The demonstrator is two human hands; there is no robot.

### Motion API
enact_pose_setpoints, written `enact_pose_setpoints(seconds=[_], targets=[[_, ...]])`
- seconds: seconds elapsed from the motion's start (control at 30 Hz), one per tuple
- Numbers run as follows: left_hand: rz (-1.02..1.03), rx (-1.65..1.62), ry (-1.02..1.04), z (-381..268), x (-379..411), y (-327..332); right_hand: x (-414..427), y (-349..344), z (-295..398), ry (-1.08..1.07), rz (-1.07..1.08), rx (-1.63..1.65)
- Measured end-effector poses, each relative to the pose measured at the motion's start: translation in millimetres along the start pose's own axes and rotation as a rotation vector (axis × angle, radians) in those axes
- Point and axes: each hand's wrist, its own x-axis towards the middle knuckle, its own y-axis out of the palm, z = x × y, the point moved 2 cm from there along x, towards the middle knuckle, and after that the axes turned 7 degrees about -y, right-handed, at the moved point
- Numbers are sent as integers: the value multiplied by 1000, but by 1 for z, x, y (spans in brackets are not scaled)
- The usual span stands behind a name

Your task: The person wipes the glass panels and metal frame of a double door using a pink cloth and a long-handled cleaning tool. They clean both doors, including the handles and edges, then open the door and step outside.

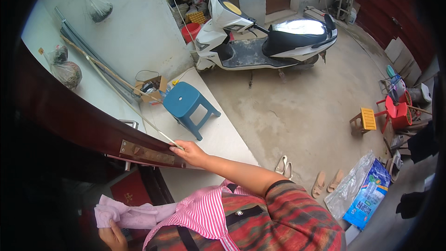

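My right hand (190,152) reaches to the edge of a dark red door (87,122), and its fingers close on the near end of a long thin pale stick (139,115). That stick slants up to the left, across other poles by the wall. At the bottom left, my left hand (113,236) grips a bunched pale pink cloth (139,216), which stretches right towards pink-and-white striped fabric (202,212) over my patterned shirt. A worn metal lock plate (146,151) sits on the door edge, left of my right hand.
A blue plastic stool (183,99) stands on the tiled step, beside a cardboard box (153,89) of items. Beyond is a white scooter (258,45). To the right are a small yellow-topped stool (367,119), a red chair (393,108), slippers (318,184) and a blue plastic package (369,195).
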Motion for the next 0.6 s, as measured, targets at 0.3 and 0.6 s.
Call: enact_pose_setpoints(seconds=[0.3,0.6], targets=[[-59,-25,-271,-34,-59,-32,-40,41,20,-63,230,-90],[-47,145,-365,-32,-108,-68,-68,102,32,143,566,-39]])
